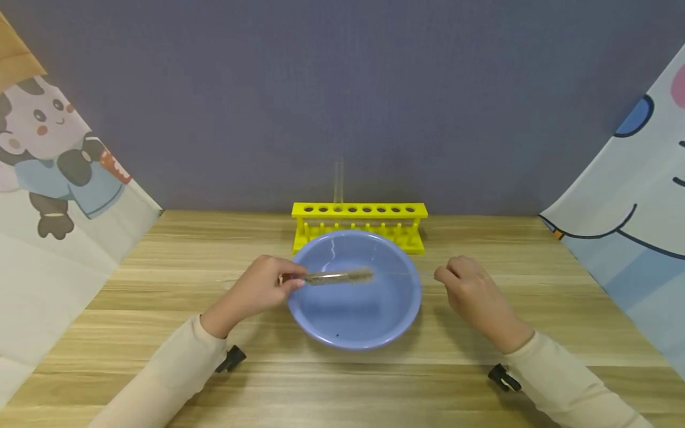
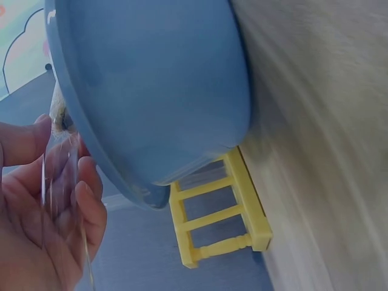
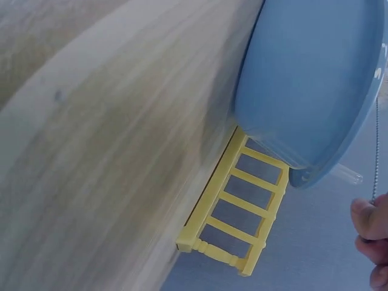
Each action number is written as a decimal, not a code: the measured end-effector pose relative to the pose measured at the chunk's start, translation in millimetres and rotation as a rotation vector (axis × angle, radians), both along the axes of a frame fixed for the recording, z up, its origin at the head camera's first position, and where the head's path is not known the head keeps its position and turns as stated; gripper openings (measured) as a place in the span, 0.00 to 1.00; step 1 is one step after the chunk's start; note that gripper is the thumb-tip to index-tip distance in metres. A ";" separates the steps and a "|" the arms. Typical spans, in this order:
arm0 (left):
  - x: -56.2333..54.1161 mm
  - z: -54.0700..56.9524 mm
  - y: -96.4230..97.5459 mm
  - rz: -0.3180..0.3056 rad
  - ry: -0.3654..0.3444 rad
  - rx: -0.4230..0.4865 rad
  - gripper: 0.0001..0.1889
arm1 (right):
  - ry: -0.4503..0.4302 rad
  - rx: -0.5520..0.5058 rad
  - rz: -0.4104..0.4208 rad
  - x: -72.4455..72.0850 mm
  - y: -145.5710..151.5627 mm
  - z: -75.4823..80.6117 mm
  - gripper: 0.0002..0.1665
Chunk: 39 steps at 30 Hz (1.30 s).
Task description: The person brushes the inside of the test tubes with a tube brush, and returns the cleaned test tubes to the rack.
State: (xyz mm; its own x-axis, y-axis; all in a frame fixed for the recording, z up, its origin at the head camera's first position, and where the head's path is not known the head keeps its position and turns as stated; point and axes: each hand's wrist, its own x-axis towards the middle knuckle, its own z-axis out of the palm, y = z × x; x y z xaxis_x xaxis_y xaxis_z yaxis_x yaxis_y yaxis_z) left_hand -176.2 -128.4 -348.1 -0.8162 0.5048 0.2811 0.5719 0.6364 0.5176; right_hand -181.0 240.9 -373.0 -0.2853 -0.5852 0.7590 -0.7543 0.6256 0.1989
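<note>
My left hand (image 1: 267, 282) holds a clear test tube (image 2: 59, 188) sideways over the left part of the blue basin (image 1: 353, 321). A test tube brush (image 1: 363, 274) lies in line with the tube; part of its bristles appears inside the glass, and the blurred end towards the right sticks out. From there a thin twisted wire (image 3: 376, 151) runs to my right hand (image 1: 468, 291), which pinches it with curled fingers beyond the basin's right rim. The left fingers and thumb are wrapped about the glass in the left wrist view.
Behind the basin stands a yellow test tube rack (image 1: 360, 210). One upright test tube (image 1: 339, 181) is in it, left of its middle. The basin covers part of the rack's front. A grey wall (image 1: 428, 107) rises behind the wooden table (image 1: 160, 261), with printed cloths on both sides.
</note>
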 end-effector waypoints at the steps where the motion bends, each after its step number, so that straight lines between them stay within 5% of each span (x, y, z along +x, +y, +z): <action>1: -0.3 0.5 0.6 -0.001 -0.018 0.000 0.08 | 0.004 0.001 0.000 0.1 0.2 -0.6 0.16; 8: -1.2 4.8 2.8 -0.037 -0.127 0.021 0.07 | 0.031 0.017 -0.008 2.6 -0.4 0.6 0.10; 17: -1.6 5.5 6.8 -0.037 -0.142 0.033 0.06 | 0.099 -0.023 0.017 1.4 -3.0 -0.2 0.15; 28: 1.0 5.9 15.4 0.023 0.028 -0.033 0.09 | 0.053 -0.021 0.010 2.8 -6.6 -0.5 0.10; 39: 1.3 6.6 21.6 0.019 0.169 -0.032 0.11 | -0.025 -0.038 0.021 4.7 -8.3 5.7 0.18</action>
State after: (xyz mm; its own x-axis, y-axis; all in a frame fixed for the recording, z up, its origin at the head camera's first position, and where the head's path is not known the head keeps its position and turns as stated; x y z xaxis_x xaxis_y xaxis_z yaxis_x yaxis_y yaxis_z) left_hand -175.0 -106.7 -341.6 -0.7680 0.5005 0.3996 0.6369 0.6626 0.3942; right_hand -176.3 232.6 -367.3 -0.2928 -0.5625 0.7733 -0.7719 0.6163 0.1561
